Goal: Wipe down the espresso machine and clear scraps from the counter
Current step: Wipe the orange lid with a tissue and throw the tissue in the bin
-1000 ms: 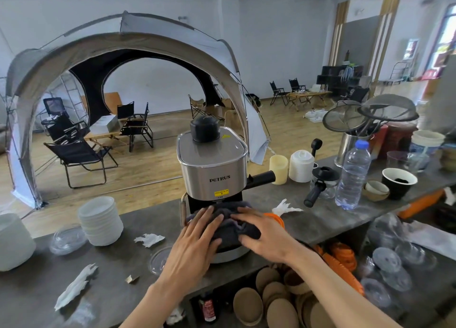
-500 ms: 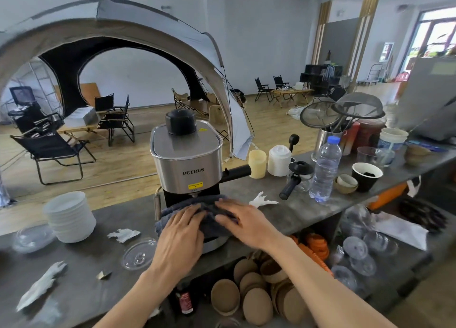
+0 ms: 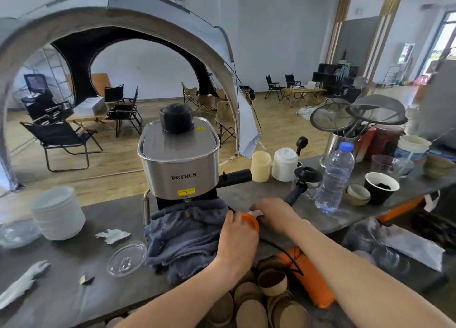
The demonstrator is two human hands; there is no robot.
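The steel espresso machine (image 3: 180,165) stands on the grey counter (image 3: 61,300). A grey cloth (image 3: 185,236) lies bunched over its base and drip tray. My left hand (image 3: 237,239) rests at the cloth's right edge, against a round orange object (image 3: 250,220); whether it grips anything is unclear. My right hand (image 3: 274,213) is just right of the machine, its fingers curled over a white paper scrap (image 3: 255,213). More torn paper scraps lie to the left (image 3: 112,235) and at the far left (image 3: 22,283), and a tiny scrap (image 3: 86,279) lies between them.
A clear glass lid (image 3: 127,258) and a stack of white bowls (image 3: 58,214) sit left of the machine. To the right are a portafilter handle (image 3: 296,194), a water bottle (image 3: 335,177), a black cup (image 3: 381,190) and strainers. A black cable (image 3: 278,248) runs off the front edge.
Both hands have left the top of the cloth. My right hand moved right onto the paper scrap; my left hand slid to the cloth's right edge. The view shifted closer.
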